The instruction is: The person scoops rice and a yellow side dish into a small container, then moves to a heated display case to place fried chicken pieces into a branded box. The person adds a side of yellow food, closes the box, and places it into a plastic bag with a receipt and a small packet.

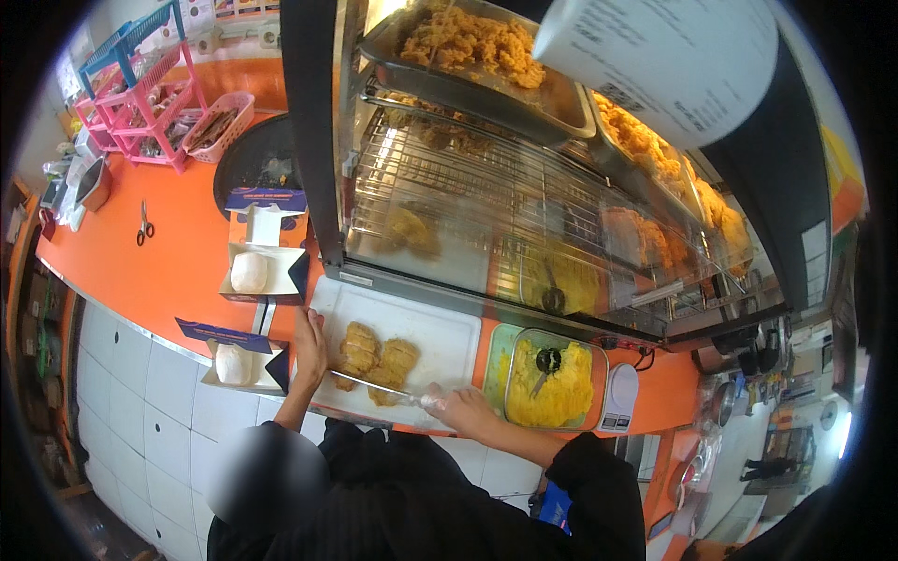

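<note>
While pinned from the left by left hand [311, 348], fingers spread flat and pressing rather than gripping, two golden breaded fried pieces [374, 360] lying side by side at near-left part of white rectangular plastic cutting board [440, 327]. Right hand [458, 409] clenched around handle of long thin steel knife [374, 385]; blade running leftward along near edge of the pieces, touching or just over them, cannot tell which.

Judged step: cutting of the fried pieces, at or near first stroke; no separated slice visible. Next move calls for blade set square across the crust, steady downward pressure, left fingertips kept clear of the edge, pieces held against sliding on the smooth board.

Containers, outward:
- Just right of board: pale green rectangular tray [498, 360] carrying clear tub heaped with yellow rice; black scoop [547, 361] standing in the heap.
- Right of that: small white flat scale [619, 397], nothing on it.
- Left of board: open white-and-blue paper box [267, 366], one white wrapped rice ball [233, 365] inside.
- Farther left: second open paper box of same kind [271, 229], one white ball [248, 272] inside.
- Far side: glass-fronted warming cabinet [440, 234] with wire racks; metal trays [561, 98] on top shelf piled with fried pieces, lower racks sparsely filled.
- Far left on orange counter [178, 271]: black-handled scissors [145, 226], pink plastic rack [140, 103], pink basket [223, 120]; contents too small to tell.
</note>
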Demonstrator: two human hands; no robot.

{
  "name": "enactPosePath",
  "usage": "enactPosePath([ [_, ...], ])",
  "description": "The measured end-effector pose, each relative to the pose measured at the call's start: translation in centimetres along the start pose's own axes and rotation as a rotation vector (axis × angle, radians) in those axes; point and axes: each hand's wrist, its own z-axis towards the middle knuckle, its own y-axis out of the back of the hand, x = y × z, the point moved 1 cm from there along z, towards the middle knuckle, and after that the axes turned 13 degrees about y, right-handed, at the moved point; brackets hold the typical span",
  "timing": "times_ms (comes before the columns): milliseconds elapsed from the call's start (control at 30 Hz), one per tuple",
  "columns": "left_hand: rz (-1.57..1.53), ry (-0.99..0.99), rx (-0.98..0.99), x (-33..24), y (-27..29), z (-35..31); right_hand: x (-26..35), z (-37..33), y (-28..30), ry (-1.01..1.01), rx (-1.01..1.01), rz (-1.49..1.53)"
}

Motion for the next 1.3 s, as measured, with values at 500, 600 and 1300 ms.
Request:
enactPosePath([
  [500, 0.406, 0.047, 0.044, -1.5, 0.5, -1.5, -0.3, -1.7, -4.5, -0.028, -0.118, 0.128],
  [600, 0.43, 0.052, 0.063, -1.2, 0.6, -1.7, -0.8, -1.4, -5.3, -0.011, -0.141, 0.147],
  [1300, 0.032, -0.411, -0.198, -7.0, 3.6, -1.7, -6.3, 0.0, 1.2, 0.061, -0.547, -0.253],
])
